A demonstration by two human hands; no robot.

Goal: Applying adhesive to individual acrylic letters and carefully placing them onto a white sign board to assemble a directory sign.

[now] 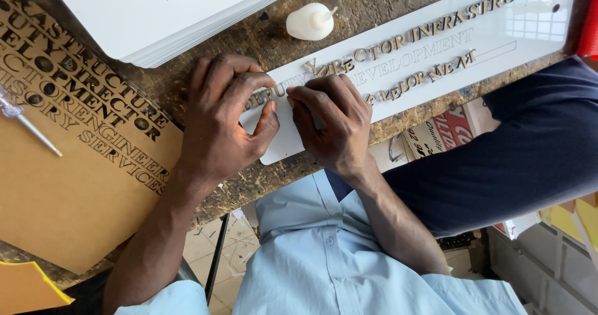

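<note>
I see two hands at work over one long white sign panel (430,72) that lies slantwise on the rough wooden surface (205,84). My left hand (221,119) rests on the panel's near end, fingers curled and thumb bent in, pressing on the small gold letters (271,94) at the start of the top row. My right hand (330,122) sits just beside it, its fingertips nearly meeting the left thumb, closed down on the same spot; I cannot tell whether a loose letter is pinched between them. The panel bears three rows of lettering: two in raised gold pieces and one faint outlined row between them. One white glue bottle (309,21) lies on its side above the hands. One brown cardboard stencil (75,141) with cut-out letters lies on the left, one metal tool (28,125) on it. One stack of white sheets (168,13) sits at the top.
</note>
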